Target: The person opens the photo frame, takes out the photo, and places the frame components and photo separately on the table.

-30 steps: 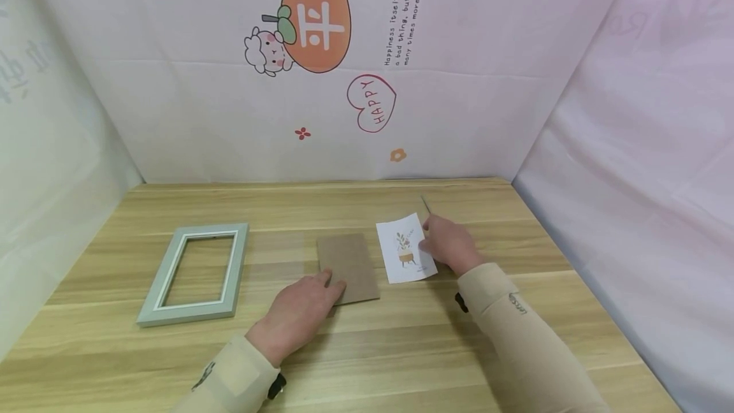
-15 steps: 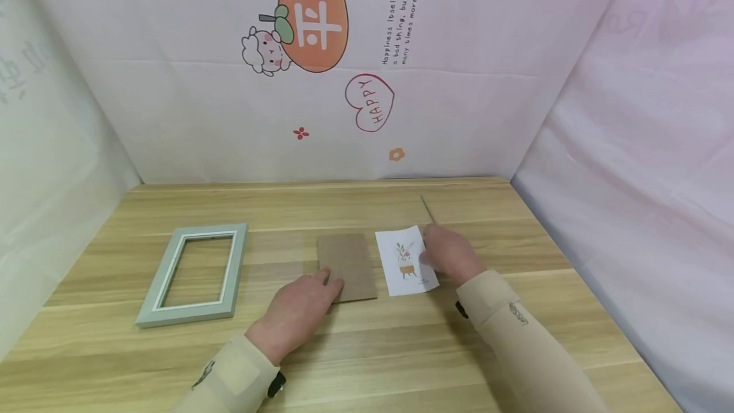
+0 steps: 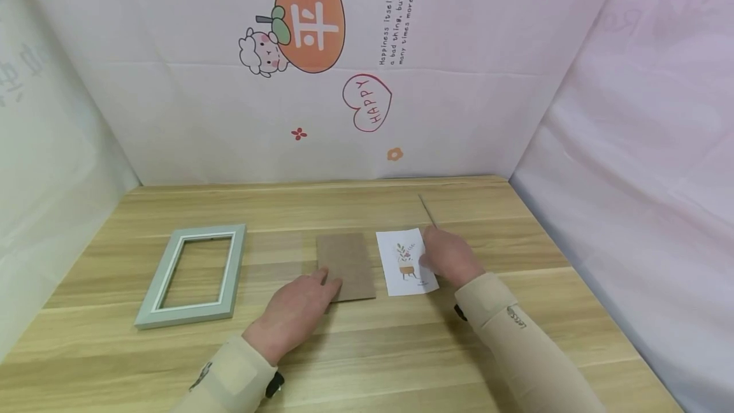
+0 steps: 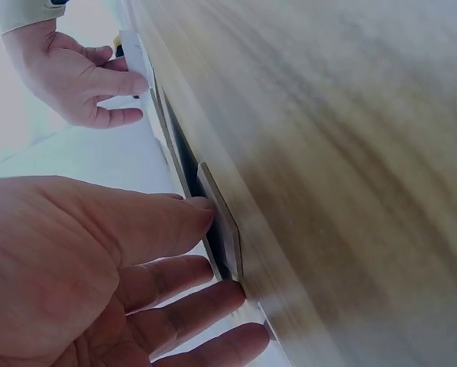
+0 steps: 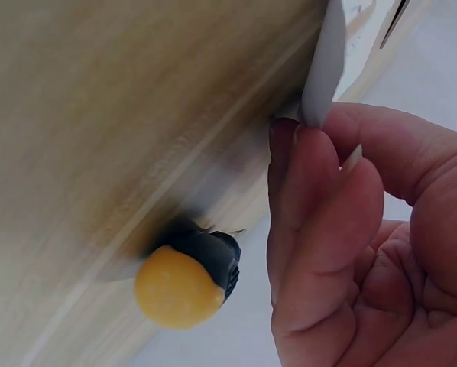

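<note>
My left hand (image 3: 289, 314) rests its fingertips on the near left corner of a brown backing board (image 3: 350, 260). Seen by the left wrist camera, the thumb touches the board's raised flap (image 4: 225, 225), with the other fingers loosely bent beside it. To the right, my right hand (image 3: 450, 253) pinches the right edge of a white picture card (image 3: 390, 266) printed with a potted plant. The card is low over the table, edge-on between thumb and fingers in the right wrist view. Close to that hand lies a screwdriver (image 5: 179, 287) with a yellow and black handle; the head view shows only its shaft.
A pale green picture frame (image 3: 231, 273) lies at the left of the wooden table (image 3: 367, 362). Between frame and board is a faint transparent sheet (image 3: 275, 253). Printed white cloth (image 3: 229, 120) closes off the back and both sides.
My right hand has drawn the card a little toward me and lowered it, so it lies flatter and straighter beside the board. The left hand and the board stay in place.
</note>
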Action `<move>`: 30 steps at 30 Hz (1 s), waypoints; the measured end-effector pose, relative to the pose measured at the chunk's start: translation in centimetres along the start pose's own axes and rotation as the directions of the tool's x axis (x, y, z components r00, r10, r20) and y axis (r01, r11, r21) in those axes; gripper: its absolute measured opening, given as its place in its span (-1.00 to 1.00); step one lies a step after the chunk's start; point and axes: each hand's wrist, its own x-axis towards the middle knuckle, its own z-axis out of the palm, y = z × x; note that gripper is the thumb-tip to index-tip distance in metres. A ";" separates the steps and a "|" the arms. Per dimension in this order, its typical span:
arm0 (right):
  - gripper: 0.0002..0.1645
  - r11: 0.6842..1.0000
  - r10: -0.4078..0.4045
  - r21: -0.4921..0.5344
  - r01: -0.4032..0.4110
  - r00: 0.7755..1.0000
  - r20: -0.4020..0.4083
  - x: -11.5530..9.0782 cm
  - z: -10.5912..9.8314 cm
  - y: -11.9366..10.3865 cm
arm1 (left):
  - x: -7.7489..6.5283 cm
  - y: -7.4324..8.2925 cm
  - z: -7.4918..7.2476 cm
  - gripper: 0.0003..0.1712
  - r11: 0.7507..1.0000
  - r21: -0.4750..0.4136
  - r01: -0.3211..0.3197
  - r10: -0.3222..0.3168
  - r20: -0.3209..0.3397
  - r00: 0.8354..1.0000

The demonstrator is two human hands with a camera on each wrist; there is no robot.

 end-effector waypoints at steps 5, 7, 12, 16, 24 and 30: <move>-0.65 1.000 0.018 0.002 -0.018 1.000 0.005 0.0 0.1 -0.1 | -0.3 -0.6 -0.7 -0.62 0.999 -0.025 0.026 -0.026 -0.013 1.000; -0.65 1.000 0.019 0.005 -0.019 1.000 0.000 0.0 0.2 -0.1 | -0.5 -1.0 -1.0 -0.65 0.999 -0.035 0.036 -0.037 -0.032 0.999; -0.72 1.000 0.016 -0.006 -0.016 0.999 -0.031 -0.1 0.3 0.1 | -0.8 -1.8 -1.9 -0.64 0.993 -0.077 0.086 -0.089 -0.036 0.995; -0.78 1.000 0.021 -0.010 -0.021 0.999 -0.040 -0.2 0.2 0.1 | -1.1 -2.3 -2.2 -0.60 0.989 -0.102 0.107 -0.109 -0.020 0.994; -0.77 1.000 0.014 -0.021 -0.015 0.999 -0.042 -0.1 0.2 0.3 | -1.5 -3.1 -1.9 -0.53 0.981 -0.115 0.154 -0.156 -0.004 0.988; -0.70 1.000 -0.017 -0.026 0.015 0.996 -0.089 -0.1 -0.3 0.4 | -1.8 -3.8 -1.7 -0.55 0.981 -0.121 0.151 -0.158 -0.047 0.986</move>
